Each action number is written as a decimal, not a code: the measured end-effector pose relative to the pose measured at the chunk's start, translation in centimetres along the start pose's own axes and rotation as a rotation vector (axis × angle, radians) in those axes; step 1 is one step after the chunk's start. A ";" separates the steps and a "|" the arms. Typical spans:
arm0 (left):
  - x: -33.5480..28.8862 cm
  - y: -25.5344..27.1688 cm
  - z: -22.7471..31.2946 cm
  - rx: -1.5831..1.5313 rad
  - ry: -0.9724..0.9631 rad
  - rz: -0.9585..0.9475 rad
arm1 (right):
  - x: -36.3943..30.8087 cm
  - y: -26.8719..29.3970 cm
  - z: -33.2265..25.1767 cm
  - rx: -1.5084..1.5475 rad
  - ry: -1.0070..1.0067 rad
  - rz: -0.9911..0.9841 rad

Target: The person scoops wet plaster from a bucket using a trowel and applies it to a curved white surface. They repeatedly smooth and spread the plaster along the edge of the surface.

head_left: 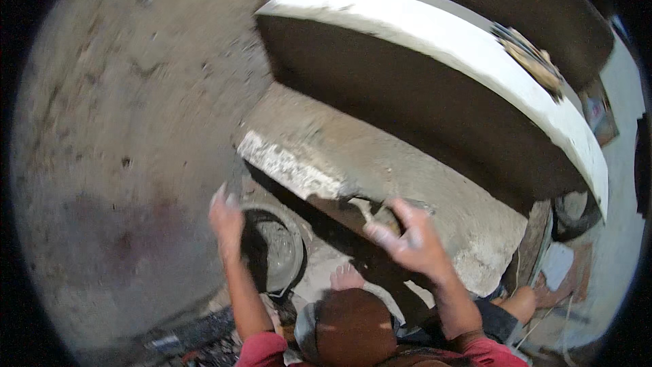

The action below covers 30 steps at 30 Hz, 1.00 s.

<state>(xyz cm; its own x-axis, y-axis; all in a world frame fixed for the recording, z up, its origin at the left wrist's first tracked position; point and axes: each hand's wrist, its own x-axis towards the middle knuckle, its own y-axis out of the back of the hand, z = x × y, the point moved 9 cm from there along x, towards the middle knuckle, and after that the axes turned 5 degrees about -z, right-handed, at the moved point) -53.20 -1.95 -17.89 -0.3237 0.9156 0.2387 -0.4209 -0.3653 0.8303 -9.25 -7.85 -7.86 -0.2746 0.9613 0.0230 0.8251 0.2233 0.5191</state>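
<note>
My right hand is wrapped around the handle of a trowel, held over the front edge of a rough concrete step. The trowel's dark blade end is near a pale patch of plaster along that edge; its full outline is blurred. My left hand is raised beside the mud-coloured wall, its fingers stretched upward with whitish smears on the tips. Just right of it stands a round bucket with grey wet mortar inside.
Above the step rises a dark vertical face topped by a white curved ledge. Several tools and a tan cloth-like thing lie on the ledge. A rough wall fills the left. A dark container stands at right. My bare foot is below the step.
</note>
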 end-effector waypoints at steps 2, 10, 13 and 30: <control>2.4 -3.3 7.3 -0.131 -0.154 -0.009 | 1.8 2.0 -1.0 -0.140 -0.001 0.070; 11.4 -14.5 19.2 0.008 -0.428 -0.220 | 15.6 4.5 -3.0 -0.495 0.026 0.022; 12.1 -15.0 18.3 -0.040 -0.397 -0.187 | 22.0 3.1 -1.8 -0.568 -0.023 -0.067; 11.9 -15.3 18.1 -0.010 -0.407 -0.119 | 26.4 2.9 3.1 -0.728 -0.328 0.015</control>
<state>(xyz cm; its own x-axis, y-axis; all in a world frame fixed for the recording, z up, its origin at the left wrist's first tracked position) -35.32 17.60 -18.66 0.0883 0.9424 0.3226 -0.4436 -0.2528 0.8598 -12.57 18.69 -8.34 -0.0131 0.9872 -0.1591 0.2668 0.1567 0.9509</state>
